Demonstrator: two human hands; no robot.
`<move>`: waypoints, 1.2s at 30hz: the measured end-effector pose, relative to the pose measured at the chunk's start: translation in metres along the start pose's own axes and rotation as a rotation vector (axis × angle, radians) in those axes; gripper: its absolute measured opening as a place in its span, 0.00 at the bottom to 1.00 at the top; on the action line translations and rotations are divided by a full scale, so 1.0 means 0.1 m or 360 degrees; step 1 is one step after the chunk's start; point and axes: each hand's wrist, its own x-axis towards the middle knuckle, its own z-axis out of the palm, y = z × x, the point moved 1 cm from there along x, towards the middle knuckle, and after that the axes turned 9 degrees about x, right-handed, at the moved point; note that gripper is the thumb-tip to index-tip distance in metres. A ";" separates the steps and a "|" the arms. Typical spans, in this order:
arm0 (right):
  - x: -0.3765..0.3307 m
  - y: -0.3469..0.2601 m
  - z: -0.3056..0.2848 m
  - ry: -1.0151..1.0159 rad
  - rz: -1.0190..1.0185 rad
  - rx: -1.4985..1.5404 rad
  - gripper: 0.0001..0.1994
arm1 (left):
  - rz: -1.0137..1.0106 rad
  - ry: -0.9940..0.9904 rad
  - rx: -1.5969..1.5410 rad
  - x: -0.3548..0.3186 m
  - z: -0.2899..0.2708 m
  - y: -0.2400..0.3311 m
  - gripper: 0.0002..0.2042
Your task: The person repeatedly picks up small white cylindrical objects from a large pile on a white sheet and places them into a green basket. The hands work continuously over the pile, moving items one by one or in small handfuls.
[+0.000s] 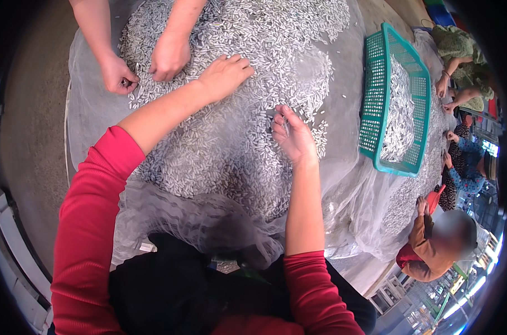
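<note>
Small, slim, silvery-grey pieces (208,151) lie in a wide, loose heap on a sheet of pale netting over a table. My left hand (226,76) rests palm down on the far part of the heap, its fingers stretched out. To its right, my right hand (293,135) is turned partly palm up just above the pieces. Its fingers curl in around what looks like a few slim silvery pieces; how many cannot be made out. Across from me, a co-worker's two hands (170,56) pinch at the pieces near the heap's far left edge.
A green plastic basket (375,95) with more slim silvery pieces stands right of the heap. Rumpled netting (197,215) hangs along the near edge. Further right, several people sit along the table, one beside a red scoop-like thing (435,198).
</note>
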 end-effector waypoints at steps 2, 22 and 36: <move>-0.01 0.02 -0.03 -0.0015 0.0002 0.0073 0.13 | -0.0031 0.0044 -0.0091 0.02 -0.08 -0.01 0.08; -1.34 -2.74 -0.64 0.1095 -0.2515 -0.1327 0.18 | -0.0163 0.0418 -0.0684 -0.33 -1.24 0.38 0.10; -0.30 0.67 0.03 0.0501 -0.0706 -0.2751 0.06 | -0.0493 -0.0182 -0.0293 -1.25 -0.21 0.73 0.07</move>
